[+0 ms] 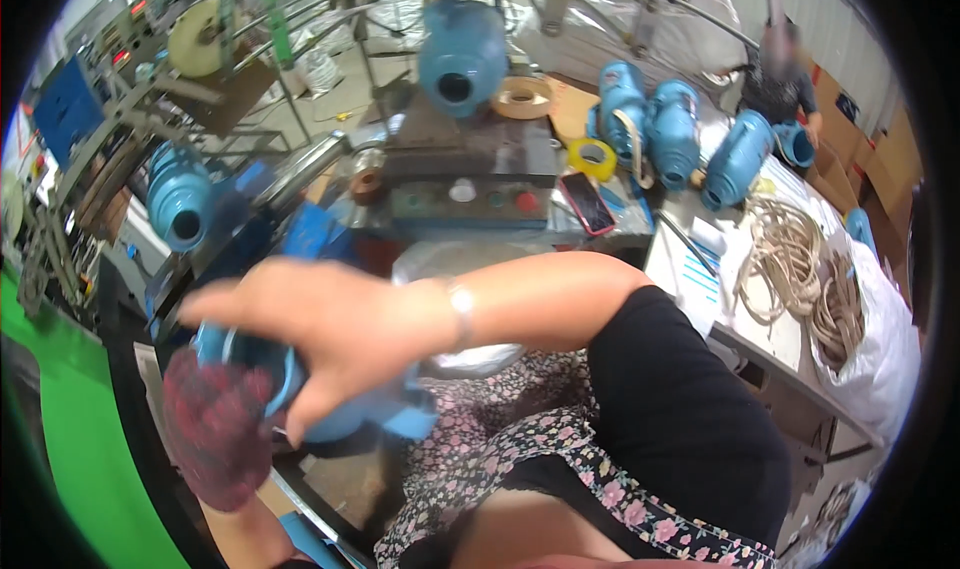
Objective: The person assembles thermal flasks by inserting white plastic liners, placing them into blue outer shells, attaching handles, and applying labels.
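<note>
A blue jug-shaped vessel (340, 419) lies tilted low at the left, smeared by motion and partly covered by my hands. My left hand (220, 429), in a dark red and black work glove, is curled against its round rim. My right hand (330, 314), bare with a bracelet at the wrist, reaches across over the vessel. Its fingers are stretched out and the thumb stands apart; whether it touches the vessel is blurred. A similar blue vessel (180, 199) lies beyond my hands at the left, its dark mouth toward me.
Ahead stands a dark machine (470, 169) with buttons, another blue vessel (460, 59) on it. Tape rolls (592, 158) and a phone (587, 204) lie beside it. Several blue vessels (675, 134) and coiled straps (780, 259) fill the right table. A co-worker (780, 84) handles a blue vessel.
</note>
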### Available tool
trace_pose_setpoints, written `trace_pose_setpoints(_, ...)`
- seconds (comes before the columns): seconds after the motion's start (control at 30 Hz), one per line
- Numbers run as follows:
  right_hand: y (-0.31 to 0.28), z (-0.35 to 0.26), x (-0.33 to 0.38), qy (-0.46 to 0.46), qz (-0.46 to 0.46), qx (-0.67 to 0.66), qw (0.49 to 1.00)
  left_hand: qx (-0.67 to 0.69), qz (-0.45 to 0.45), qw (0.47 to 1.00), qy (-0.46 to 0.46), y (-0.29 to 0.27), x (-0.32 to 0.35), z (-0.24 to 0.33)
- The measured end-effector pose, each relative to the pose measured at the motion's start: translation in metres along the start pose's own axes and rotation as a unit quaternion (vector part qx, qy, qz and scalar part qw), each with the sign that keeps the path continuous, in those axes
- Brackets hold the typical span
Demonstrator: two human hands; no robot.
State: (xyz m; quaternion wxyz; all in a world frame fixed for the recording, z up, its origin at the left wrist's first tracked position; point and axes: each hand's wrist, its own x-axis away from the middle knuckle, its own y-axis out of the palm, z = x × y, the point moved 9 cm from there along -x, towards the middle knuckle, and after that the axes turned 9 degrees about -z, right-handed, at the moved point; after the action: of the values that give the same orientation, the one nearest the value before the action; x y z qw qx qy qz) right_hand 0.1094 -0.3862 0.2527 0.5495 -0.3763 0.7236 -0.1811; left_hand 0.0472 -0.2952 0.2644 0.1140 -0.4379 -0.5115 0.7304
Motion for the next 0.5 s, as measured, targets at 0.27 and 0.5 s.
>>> trace_pose_setpoints(0.27, -0.171, -0.076, 0.378, 0.274, 0.564, -0.251, 0.737, 0.310, 0.157, 0.921, -0.177, 0.059, -0.091, -0.069)
trace_pose_setpoints(0.5, -0.065, -0.123, 0.537, 0.381, 0.629, -0.367, 0.569, 0.263, 0.036, 0.948, -0.177, 0.227, -0.281, -0.077)
